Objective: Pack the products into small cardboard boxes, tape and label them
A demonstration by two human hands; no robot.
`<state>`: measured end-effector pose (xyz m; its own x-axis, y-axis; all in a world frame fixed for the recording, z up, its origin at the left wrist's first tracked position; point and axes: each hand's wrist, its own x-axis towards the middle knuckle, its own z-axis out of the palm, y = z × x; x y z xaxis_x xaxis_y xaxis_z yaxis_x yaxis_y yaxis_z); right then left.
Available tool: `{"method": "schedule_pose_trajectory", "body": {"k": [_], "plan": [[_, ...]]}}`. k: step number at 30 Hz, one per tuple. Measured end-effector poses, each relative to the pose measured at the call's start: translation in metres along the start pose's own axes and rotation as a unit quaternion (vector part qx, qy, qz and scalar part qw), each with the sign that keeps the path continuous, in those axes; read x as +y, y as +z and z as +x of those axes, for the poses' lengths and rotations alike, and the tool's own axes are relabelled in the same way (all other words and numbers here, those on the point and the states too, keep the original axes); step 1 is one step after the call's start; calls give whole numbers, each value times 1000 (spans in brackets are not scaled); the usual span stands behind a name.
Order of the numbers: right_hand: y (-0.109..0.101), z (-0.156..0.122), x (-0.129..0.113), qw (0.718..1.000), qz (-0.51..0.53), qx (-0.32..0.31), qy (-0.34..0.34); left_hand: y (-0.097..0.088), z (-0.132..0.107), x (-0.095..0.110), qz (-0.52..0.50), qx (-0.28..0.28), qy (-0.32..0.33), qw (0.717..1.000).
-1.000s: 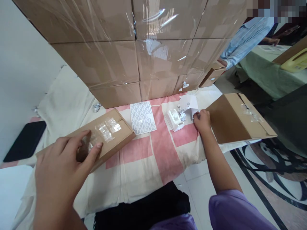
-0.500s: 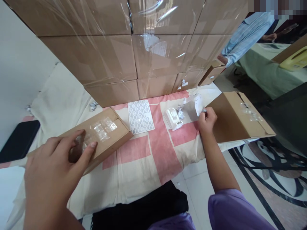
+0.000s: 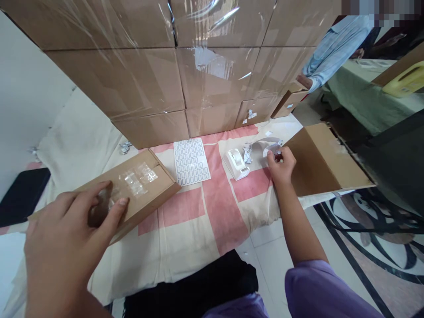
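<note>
My left hand [image 3: 62,225] rests on a flat cardboard box [image 3: 155,176], thumb and fingers spread over its top. Strips of clear tape [image 3: 134,182] cross the lid beside the fingertips. Over on the right, my right hand [image 3: 281,165] is closed in a pinch at a curled piece of white paper [image 3: 267,143]; the fingertips are partly hidden. Just left of that paper stands a white tape dispenser [image 3: 236,164], with crumpled paper [image 3: 247,153] beside it. A sheet of small outlined labels [image 3: 192,162] lies between the box and the dispenser.
Stacked cartons [image 3: 215,79] wrapped in clear film form a wall behind. An open cardboard box [image 3: 331,163] stands at the right edge of the cloth-covered surface [image 3: 185,238]. A dark flat object [image 3: 24,194] lies far left. Another person's sleeve [image 3: 341,44] shows at upper right.
The white paper at my right hand has dropped lower and now curls beside the fingers. My left hand stays on the box. The view has shifted slightly.
</note>
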<state>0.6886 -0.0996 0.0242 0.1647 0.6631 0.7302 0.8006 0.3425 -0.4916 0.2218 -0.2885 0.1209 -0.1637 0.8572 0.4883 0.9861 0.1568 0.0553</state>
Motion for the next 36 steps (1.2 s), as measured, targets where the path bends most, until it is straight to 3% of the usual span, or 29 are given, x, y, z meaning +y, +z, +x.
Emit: {"method": "schedule_pose_trajectory", "body": {"k": [6,14,22,26,30,36], "plan": [[4,-1,6,998,22,-17,51,-3,0,5,-2,-17,-18,1000],[0,-1,2,995,45,-58,63,-7,3,8,-2,-44,-29,999],[2,-1,6,997,14,-12,78,-7,4,6,-30,-31,-23,999],[6,-3,10,992,70,-51,94,-5,4,4,-24,-23,-17,999],[7,-2,8,991,86,-75,71,-5,3,3,-22,-21,-12,999],[2,-2,-8,992,115,-22,-39,-3,3,1,-38,-10,-17,999]]}}
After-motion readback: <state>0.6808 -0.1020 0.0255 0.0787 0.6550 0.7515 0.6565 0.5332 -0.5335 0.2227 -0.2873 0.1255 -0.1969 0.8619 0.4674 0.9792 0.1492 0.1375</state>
